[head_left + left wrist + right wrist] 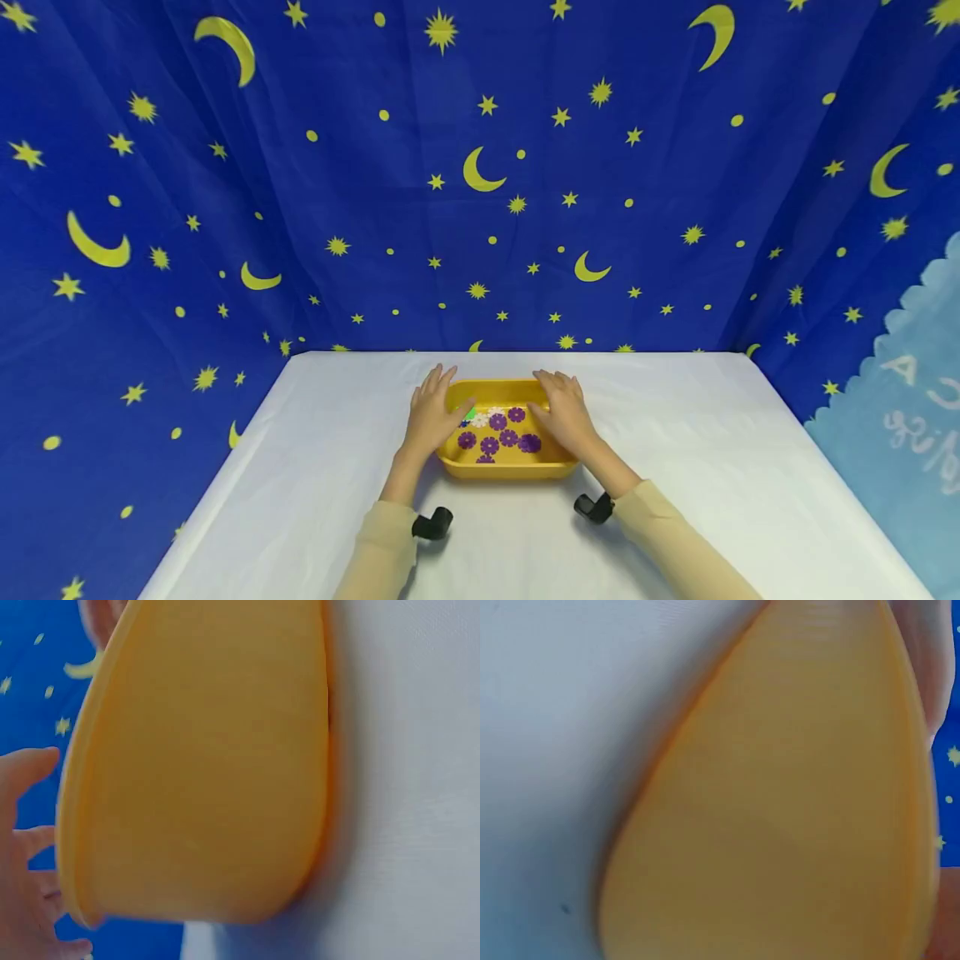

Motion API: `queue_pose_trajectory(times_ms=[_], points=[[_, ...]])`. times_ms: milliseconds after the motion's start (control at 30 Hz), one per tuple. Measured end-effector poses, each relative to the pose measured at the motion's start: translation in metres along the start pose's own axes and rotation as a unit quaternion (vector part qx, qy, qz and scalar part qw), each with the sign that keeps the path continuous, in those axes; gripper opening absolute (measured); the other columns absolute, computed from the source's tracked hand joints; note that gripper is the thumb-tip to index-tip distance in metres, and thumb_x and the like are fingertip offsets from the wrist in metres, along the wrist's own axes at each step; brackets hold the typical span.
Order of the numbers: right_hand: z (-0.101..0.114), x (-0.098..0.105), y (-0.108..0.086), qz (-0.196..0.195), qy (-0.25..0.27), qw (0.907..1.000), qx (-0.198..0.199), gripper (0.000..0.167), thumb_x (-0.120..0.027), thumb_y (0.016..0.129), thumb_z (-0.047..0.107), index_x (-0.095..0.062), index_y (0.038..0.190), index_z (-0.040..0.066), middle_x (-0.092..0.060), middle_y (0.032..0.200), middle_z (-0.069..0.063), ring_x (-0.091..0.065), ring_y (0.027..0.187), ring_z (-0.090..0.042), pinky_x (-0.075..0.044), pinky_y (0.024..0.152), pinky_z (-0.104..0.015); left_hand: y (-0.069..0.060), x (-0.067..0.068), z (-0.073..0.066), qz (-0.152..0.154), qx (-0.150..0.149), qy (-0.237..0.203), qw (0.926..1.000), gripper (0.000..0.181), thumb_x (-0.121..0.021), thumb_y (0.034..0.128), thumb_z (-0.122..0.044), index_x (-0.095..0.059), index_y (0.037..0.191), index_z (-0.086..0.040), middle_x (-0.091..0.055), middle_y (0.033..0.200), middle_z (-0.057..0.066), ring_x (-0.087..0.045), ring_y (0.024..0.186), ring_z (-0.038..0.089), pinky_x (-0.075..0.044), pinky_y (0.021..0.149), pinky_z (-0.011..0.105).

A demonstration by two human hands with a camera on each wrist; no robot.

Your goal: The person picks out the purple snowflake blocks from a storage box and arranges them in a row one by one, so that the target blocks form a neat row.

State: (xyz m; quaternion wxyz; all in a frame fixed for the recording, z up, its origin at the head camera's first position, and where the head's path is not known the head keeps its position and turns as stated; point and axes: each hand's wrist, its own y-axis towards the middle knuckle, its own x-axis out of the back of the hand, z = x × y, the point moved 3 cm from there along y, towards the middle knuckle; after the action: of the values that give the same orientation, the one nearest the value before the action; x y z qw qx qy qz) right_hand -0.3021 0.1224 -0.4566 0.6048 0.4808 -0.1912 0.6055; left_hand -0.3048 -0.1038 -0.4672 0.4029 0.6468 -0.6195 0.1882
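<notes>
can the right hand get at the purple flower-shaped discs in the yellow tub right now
Probably yes: the right hand is at the rim of the yellow tub, thumb seemingly over the inside, and the purple flower-shaped discs lie with nothing covering them.

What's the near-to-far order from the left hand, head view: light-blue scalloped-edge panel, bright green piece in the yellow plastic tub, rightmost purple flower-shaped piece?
1. Bright green piece: left side of the yellow plastic tub, beside the left hand.
2. Rightmost purple flower-shaped piece: tub's right side.
3. Light-blue scalloped-edge panel: picture's far right.
</notes>
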Motion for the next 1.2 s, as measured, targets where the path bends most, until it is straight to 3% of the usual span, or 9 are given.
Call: queue_pose_trajectory(times_ms=[133,233,300,400,533,667,867,1000,1200], points=[[-0.004,-0.008,0.002,0.003,0.086,0.9963,0.001,0.048,-0.070,0.081,0.006,-0.056,0.126,-0.003,-0.064,0.122,-0.020,-0.057,0.117,-0.037,-0.043,0.107,-0.050,-0.001,-0.003,0.018,-0.009,0.044,-0.143,0.9887,0.063,-0.061,0.0899,-0.036,-0.039,0.145,-0.013,-0.032,0.153,0.017,-0.030,0.141,0.039,-0.021,0.118,0.059],[-0.009,-0.017,0.003,0.029,0.170,0.9850,-0.005,0.048,-0.071,0.077,-0.004,-0.057,0.123,-0.006,-0.068,0.111,-0.022,-0.064,0.104,-0.035,-0.053,0.095,-0.046,-0.003,-0.008,0.031,-0.012,0.068,-0.267,0.9613,0.058,-0.058,0.0930,-0.031,-0.039,0.145,-0.013,-0.035,0.152,0.014,-0.030,0.142,0.035,-0.022,0.119,0.053],[-0.014,-0.023,0.002,0.061,0.229,0.9714,-0.018,0.048,-0.069,0.076,-0.010,-0.055,0.123,-0.009,-0.068,0.106,-0.026,-0.066,0.098,-0.036,-0.057,0.088,-0.043,-0.006,-0.012,0.036,-0.013,0.075,-0.333,0.9398,0.055,-0.055,0.0952,-0.028,-0.039,0.145,-0.013,-0.036,0.153,0.012,-0.029,0.143,0.031,-0.020,0.121,0.049],[-0.020,-0.030,0.002,0.116,0.320,0.9379,-0.066,0.050,-0.065,0.076,-0.015,-0.052,0.125,-0.012,-0.065,0.105,-0.032,-0.067,0.094,-0.036,-0.060,0.080,-0.037,-0.010,-0.017,0.043,-0.019,0.071,-0.402,0.9129,0.051,-0.051,0.0977,-0.024,-0.037,0.146,-0.011,-0.036,0.153,0.010,-0.028,0.144,0.027,-0.019,0.122,0.044],[-0.026,-0.036,0.003,0.174,0.392,0.8927,-0.136,0.053,-0.061,0.078,-0.017,-0.049,0.128,-0.012,-0.064,0.110,-0.034,-0.069,0.094,-0.034,-0.061,0.077,-0.033,-0.013,-0.023,0.051,-0.028,0.079,-0.440,0.8941,0.049,-0.048,0.0985,-0.023,-0.038,0.145,-0.013,-0.037,0.153,0.008,-0.028,0.144,0.024,-0.020,0.123,0.042],[-0.027,-0.038,0.004,0.203,0.403,0.8744,-0.179,0.054,-0.061,0.077,-0.017,-0.049,0.129,-0.011,-0.066,0.110,-0.029,-0.070,0.093,-0.029,-0.061,0.077,-0.032,-0.012,-0.030,0.057,-0.031,0.090,-0.460,0.8826,0.051,-0.048,0.0984,-0.028,-0.037,0.146,-0.013,-0.035,0.153,0.007,-0.026,0.146,0.024,-0.018,0.123,0.042],[-0.029,-0.038,0.002,0.231,0.364,0.8836,-0.182,0.052,-0.061,0.071,-0.020,-0.053,0.123,-0.014,-0.067,0.105,-0.028,-0.069,0.084,-0.020,-0.061,0.073,-0.029,-0.014,-0.041,0.061,0.012,0.120,-0.499,0.8580,0.054,-0.048,0.0982,-0.024,-0.031,0.148,-0.011,-0.026,0.158,0.007,-0.020,0.148,0.023,-0.019,0.121,0.035],[-0.028,-0.041,0.001,0.237,0.346,0.8885,-0.187,0.050,-0.064,0.069,-0.021,-0.057,0.118,-0.013,-0.068,0.103,-0.026,-0.066,0.082,-0.015,-0.060,0.072,-0.027,-0.016,-0.044,0.061,0.022,0.120,-0.519,0.8462,0.055,-0.047,0.0967,-0.016,-0.031,0.148,-0.009,-0.025,0.158,0.009,-0.020,0.148,0.024,-0.026,0.117,0.027],[-0.026,-0.043,0.002,0.241,0.326,0.8935,-0.193,0.047,-0.063,0.068,-0.023,-0.060,0.114,-0.011,-0.067,0.100,-0.021,-0.064,0.082,-0.015,-0.060,0.071,-0.027,-0.014,-0.043,0.061,0.020,0.128,-0.518,0.8457,0.055,-0.045,0.0950,-0.012,-0.031,0.148,-0.006,-0.026,0.157,0.012,-0.021,0.147,0.026,-0.024,0.118,0.029]])
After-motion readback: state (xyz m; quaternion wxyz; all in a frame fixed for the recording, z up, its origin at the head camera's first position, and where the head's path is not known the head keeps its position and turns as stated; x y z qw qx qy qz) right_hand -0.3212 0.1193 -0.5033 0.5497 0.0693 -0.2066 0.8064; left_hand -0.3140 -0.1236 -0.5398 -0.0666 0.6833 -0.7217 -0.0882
